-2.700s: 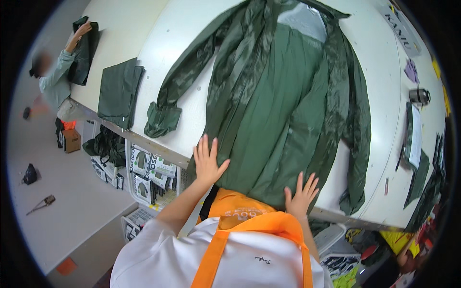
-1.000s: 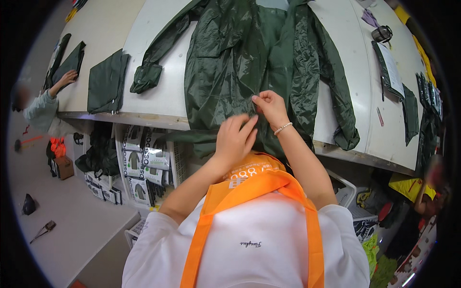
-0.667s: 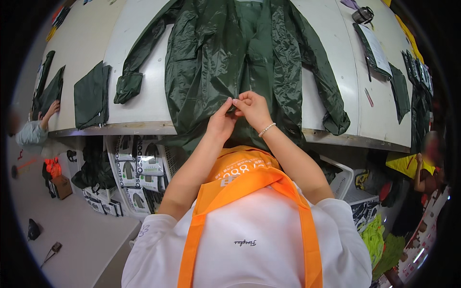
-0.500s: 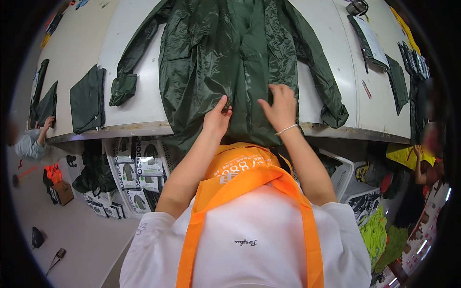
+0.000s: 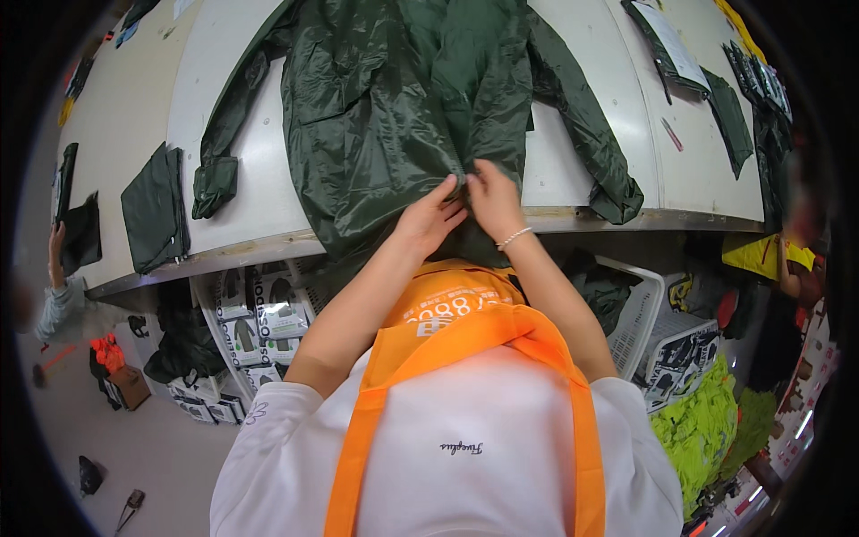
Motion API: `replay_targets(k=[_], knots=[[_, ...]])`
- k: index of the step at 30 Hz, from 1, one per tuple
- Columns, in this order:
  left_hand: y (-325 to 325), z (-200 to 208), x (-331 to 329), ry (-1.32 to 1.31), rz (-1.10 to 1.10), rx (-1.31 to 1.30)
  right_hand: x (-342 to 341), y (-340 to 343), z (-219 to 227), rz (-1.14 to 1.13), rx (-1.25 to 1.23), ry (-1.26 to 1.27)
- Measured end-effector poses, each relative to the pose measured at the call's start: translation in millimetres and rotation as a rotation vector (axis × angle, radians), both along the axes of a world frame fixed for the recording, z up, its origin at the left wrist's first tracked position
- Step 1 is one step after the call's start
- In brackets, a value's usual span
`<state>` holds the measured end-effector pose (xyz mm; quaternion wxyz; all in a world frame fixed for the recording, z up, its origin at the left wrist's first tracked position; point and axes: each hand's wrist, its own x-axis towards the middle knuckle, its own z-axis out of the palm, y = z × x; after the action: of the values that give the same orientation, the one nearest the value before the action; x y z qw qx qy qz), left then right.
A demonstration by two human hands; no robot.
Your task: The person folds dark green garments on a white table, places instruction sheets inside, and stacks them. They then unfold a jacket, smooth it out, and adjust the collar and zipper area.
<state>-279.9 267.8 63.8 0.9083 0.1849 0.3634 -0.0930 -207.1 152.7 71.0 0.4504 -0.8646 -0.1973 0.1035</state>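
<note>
A dark green rain jacket [image 5: 358,134] lies spread on the table, its sleeves out to both sides and its hem hanging over the near edge. At the lower middle of its front opening, my left hand [image 5: 431,217] pinches the edge of the left panel. Close beside it, my right hand [image 5: 495,204], with a bracelet at the wrist, is closed on the edge of the right panel. The fingertips of both hands nearly meet there. Whether a zipper end is between them is too small to tell.
Folded dark green garments [image 5: 154,210] lie on the table [image 5: 617,107] at left. A clipboard with paper [image 5: 671,45] and a pen [image 5: 672,134] are at right. Below the edge stand a white basket of packaged garments [image 5: 215,336] and another basket [image 5: 640,313]. A co-worker's arm [image 5: 58,268] shows far left.
My right hand has moved left from the right panel and closed its fingers beside my left hand. The two front panels are drawn together. My left hand has shifted slightly right.
</note>
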Motion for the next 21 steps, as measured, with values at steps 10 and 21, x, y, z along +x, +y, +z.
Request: replay_targets(k=[10, 21], knots=[[-10, -23, 8, -0.031, 0.052, -0.003, -25, -32, -6, -0.115, 0.057, 0.143], [-15, -15, 3, 0.037, -0.135, 0.27, -18, -23, -23, -0.331, 0.229, 0.204]])
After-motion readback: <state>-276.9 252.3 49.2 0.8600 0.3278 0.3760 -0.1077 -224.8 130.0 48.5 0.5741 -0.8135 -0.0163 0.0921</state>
